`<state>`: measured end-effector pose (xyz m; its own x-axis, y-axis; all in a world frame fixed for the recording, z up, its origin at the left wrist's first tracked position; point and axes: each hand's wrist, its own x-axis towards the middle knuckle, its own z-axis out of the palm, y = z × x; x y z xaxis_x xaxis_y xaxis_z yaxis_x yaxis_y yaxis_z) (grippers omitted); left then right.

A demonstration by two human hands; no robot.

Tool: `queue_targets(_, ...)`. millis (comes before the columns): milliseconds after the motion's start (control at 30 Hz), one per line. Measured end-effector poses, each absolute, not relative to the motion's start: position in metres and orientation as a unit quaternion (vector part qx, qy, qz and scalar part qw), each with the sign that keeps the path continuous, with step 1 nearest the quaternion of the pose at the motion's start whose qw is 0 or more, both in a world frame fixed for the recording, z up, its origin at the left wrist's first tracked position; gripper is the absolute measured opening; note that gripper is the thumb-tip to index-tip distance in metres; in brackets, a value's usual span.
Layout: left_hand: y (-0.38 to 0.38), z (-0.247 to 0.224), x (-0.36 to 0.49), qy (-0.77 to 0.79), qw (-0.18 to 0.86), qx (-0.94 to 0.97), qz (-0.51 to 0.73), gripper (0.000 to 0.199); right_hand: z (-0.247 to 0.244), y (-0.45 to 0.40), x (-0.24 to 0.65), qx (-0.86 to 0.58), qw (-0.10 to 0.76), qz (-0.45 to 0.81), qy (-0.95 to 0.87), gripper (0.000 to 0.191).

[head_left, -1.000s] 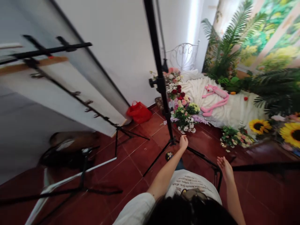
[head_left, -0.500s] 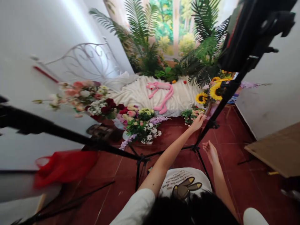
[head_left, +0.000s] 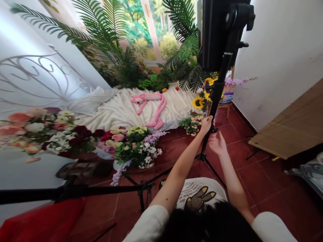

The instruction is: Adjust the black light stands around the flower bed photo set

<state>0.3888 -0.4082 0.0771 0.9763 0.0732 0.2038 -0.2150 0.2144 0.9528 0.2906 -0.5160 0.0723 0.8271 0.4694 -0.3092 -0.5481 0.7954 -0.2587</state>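
Note:
My left hand (head_left: 207, 125) is wrapped round the black pole of a light stand (head_left: 217, 97), which leans a little to the right and carries a large black lamp head (head_left: 213, 37). Just below and to the right, my right hand (head_left: 217, 143) is beside the pole near a small black knob (head_left: 214, 130). Its fingers are curved and apart from the thumb, with nothing seen between them. The stand's spread legs (head_left: 214, 171) rest on the red tiled floor.
Another black stand (head_left: 32, 195) crosses the lower left, above red fabric (head_left: 42, 218). Ahead, a cream blanket (head_left: 111, 111) bears a pink plush toy (head_left: 157, 109). Flowers (head_left: 136, 146) line its front; sunflowers (head_left: 198, 102) stand right. A brown board (head_left: 287, 127) leans at right.
My left hand has closed round the pole, and my right hand has moved up and left, close to it. The view has turned right, and the stand now appears more upright and further left.

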Motion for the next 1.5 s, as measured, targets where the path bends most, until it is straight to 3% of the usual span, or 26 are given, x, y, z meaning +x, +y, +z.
queue_targets(267,-0.414,0.079,0.39,-0.04,0.777,0.616,0.123,0.069,0.075,-0.513,0.317,-0.048,0.958,0.282,0.027,0.047)
queue_targets(567,-0.416,0.077,0.392,-0.045,0.776,0.613,0.141,0.068,0.06,-0.518,0.329,0.105,0.93,0.351,0.023,0.04)
queue_targets(700,-0.416,0.078,0.391,-0.042,0.778,0.612,0.134,0.069,0.06,-0.522,0.333,-0.037,0.94,0.338,0.007,0.04)
queue_targets(800,-0.416,0.078,0.391,-0.036,0.775,0.618,0.128,0.069,0.062,-0.525,0.335,-0.325,0.899,0.294,-0.026,0.043)
queue_targets(900,-0.416,0.076,0.392,-0.039,0.771,0.623,0.124,0.07,0.071,-0.533,0.334,-0.671,0.72,0.162,-0.068,0.042)
queue_targets(1000,-0.416,0.073,0.394,-0.052,0.776,0.617,0.124,0.072,0.082,-0.543,0.332,-0.873,0.475,0.002,-0.112,0.028)
queue_targets(1067,-0.416,0.072,0.395,-0.052,0.776,0.615,0.129,0.073,0.086,-0.548,0.33,-0.913,0.385,-0.056,-0.121,0.016)
queue_targets(1133,-0.417,0.071,0.396,-0.046,0.772,0.621,0.13,0.074,0.089,-0.55,0.33,-0.912,0.384,-0.101,-0.104,0.012)
queue_targets(1333,-0.415,0.069,0.398,-0.043,0.759,0.637,0.126,0.075,0.126,-0.543,0.344,-0.823,0.504,-0.249,-0.082,0.032)
queue_targets(1500,-0.414,0.072,0.393,-0.048,0.754,0.644,0.123,0.078,0.193,-0.505,0.373,-0.789,0.472,-0.312,-0.241,0.068)
